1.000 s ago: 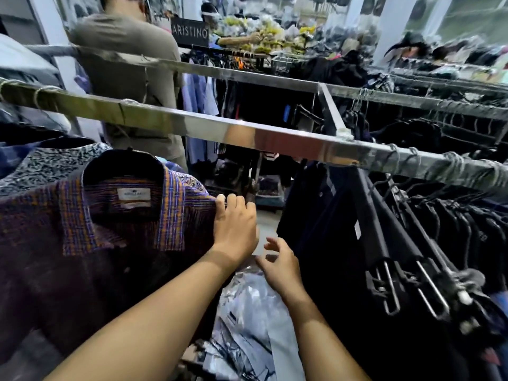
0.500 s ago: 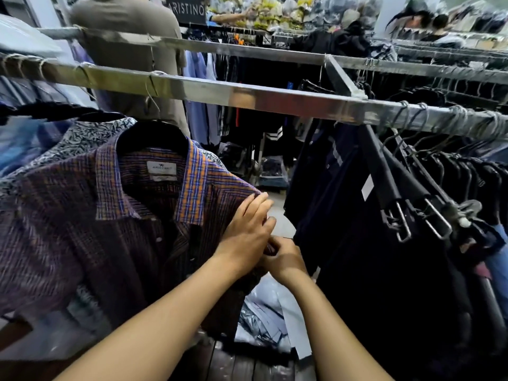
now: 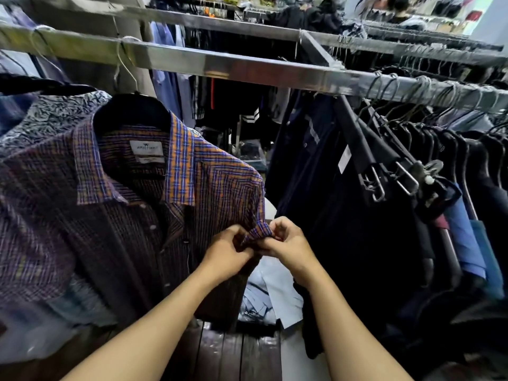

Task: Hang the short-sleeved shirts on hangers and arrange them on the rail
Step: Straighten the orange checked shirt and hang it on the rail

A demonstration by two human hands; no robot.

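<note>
A purple and orange plaid short-sleeved shirt hangs on a black hanger from the metal rail, left of centre. Its right sleeve hem points toward me. My left hand and my right hand meet at that hem, and both pinch the folded sleeve edge between fingers and thumb. A patterned blue-white shirt hangs just behind the plaid one on the left.
Dark garments on clip hangers crowd the rail to the right. Light blue packaged shirts lie low between the two groups, over a dark wooden surface. A second rail runs behind, with more clothes beyond it.
The view has come closer to the plaid shirt. My left hand left the shirt's shoulder and dropped to the sleeve hem, and my right hand rose to join it there, both now pinching the hem.
</note>
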